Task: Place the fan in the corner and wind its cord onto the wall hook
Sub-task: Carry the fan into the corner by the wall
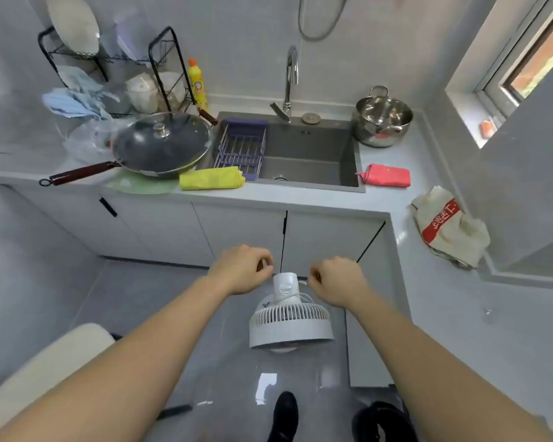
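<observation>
Hands meet low in the head view: the left hand (pixel 241 269) and right hand (pixel 336 280) each curl their fingers (pixel 264 266) in a pinch on the thin white cord (pixel 296 295), which loops round the neck of the white fan (pixel 289 317) directly between and just below them (whether the fan rests on the grey floor (pixel 147 298) cannot be told). Beyond the fingers lies the worktop (pixel 300 196) with its sink (pixel 300 154), a lidded wok (pixel 162 145) to the left, a steel pot (pixel 382 118) to the right.
</observation>
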`<state>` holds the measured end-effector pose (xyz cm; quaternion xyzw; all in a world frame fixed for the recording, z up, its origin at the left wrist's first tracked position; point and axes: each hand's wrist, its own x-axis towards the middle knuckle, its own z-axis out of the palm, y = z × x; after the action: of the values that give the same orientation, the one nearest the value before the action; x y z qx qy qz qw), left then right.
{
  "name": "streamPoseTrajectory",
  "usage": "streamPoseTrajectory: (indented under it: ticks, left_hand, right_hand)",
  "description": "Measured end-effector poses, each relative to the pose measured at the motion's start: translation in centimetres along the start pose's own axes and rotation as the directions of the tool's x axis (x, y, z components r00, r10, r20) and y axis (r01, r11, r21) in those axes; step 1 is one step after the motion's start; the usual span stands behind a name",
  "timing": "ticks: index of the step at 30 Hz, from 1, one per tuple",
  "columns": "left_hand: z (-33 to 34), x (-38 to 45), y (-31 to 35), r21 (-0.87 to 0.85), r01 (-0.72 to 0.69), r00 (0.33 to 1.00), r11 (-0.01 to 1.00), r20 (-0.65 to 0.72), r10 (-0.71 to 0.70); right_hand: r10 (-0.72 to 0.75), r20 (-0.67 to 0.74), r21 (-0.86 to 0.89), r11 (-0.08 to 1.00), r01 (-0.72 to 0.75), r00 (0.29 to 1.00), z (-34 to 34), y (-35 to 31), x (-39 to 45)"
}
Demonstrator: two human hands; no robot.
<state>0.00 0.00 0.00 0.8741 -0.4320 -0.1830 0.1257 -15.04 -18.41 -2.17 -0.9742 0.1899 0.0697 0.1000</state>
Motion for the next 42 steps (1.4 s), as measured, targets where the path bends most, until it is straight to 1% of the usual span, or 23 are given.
streamPoseTrajectory:
  ticks: [2, 3, 4, 6, 9, 11, 13, 16, 21, 24, 28, 32, 36, 42]
  left_hand:
    - [2.2, 1.0, 0.1, 0.026, 0.021, 0.997, 0.999, 0.073, -0.023]
    - [3.2, 1.0, -0.2, 0.026, 0.030, 0.996, 0.999, 0.085, -0.032]
    - [4.8, 1.3, -0.2, 0.028, 0.048, 0.992, 0.998, 0.118, -0.051]
    - [7.3, 2.1, -0.6, 0.039, 0.047, 0.983, 0.998, 0.173, -0.054]
    - [11.1, 3.0, -1.1, 0.056, 0.048, 0.952, 0.997, 0.301, -0.063]
    - [13.8, 3.1, -1.1, 0.022, 0.074, 0.918, 0.997, 0.388, -0.077]
    - [16.3, 3.0, -1.3, 0.012, 0.088, 0.902, 0.996, 0.423, -0.085]
    - [19.2, 2.9, -1.8, 0.042, 0.080, 0.890, 0.996, 0.447, -0.091]
    - [22.0, 2.8, -2.1, 0.100, 0.048, 0.892, 0.994, 0.444, -0.088]
    - [22.8, 2.7, -2.0, 0.189, 0.002, 0.916, 0.982, 0.395, -0.078]
    - [23.6, 2.6, -2.3, 0.254, 0.017, 0.924, 0.967, 0.365, -0.112]
    - [23.5, 2.8, -2.3, 0.334, -0.024, 0.928, 0.942, 0.359, -0.104]
    - [23.0, 3.2, -2.9, 0.359, -0.041, 0.933, 0.933, 0.347, -0.093]
    - [21.0, 4.2, -4.6, 0.325, -0.030, 0.937, 0.945, 0.338, -0.087]
  right_hand:
    - [-0.008, 0.103, -0.022, 1.000, 0.010, 0.995, 2.4, 0.8, 0.8]
    - [-0.016, 0.156, -0.013, 1.000, 0.018, 0.988, 3.8, 0.8, 0.8]
    - [-0.011, 0.227, 0.012, 1.000, 0.008, 0.974, 5.3, 1.1, 0.5]
    - [-0.032, 0.333, 0.010, 0.999, 0.030, 0.942, 8.2, 1.9, 0.3]
    - [-0.015, 0.433, -0.049, 0.998, 0.040, 0.901, 11.8, 3.3, -0.2]
    - [-0.009, 0.446, -0.054, 0.998, 0.037, 0.895, 13.7, 3.9, -0.5]
    - [-0.009, 0.434, -0.034, 0.999, 0.026, 0.901, 15.3, 4.4, -0.8]
    - [0.001, 0.388, 0.007, 1.000, -0.004, 0.921, 17.1, 4.8, -1.0]
    - [-0.020, 0.338, 0.033, 0.999, 0.009, 0.941, 19.3, 4.5, -0.4]
    - [-0.062, 0.311, 0.027, 0.998, 0.057, 0.948, 20.3, 4.4, -0.2]
    - [-0.145, 0.273, 0.046, 0.989, 0.138, 0.951, 21.0, 4.1, 0.1]
    - [-0.198, 0.268, 0.038, 0.980, 0.195, 0.943, 20.7, 3.9, 0.6]
    - [-0.247, 0.289, 0.019, 0.968, 0.252, 0.925, 20.7, 3.6, 1.4]
    - [-0.255, 0.331, -0.002, 0.963, 0.271, 0.909, 19.0, 2.4, 4.2]
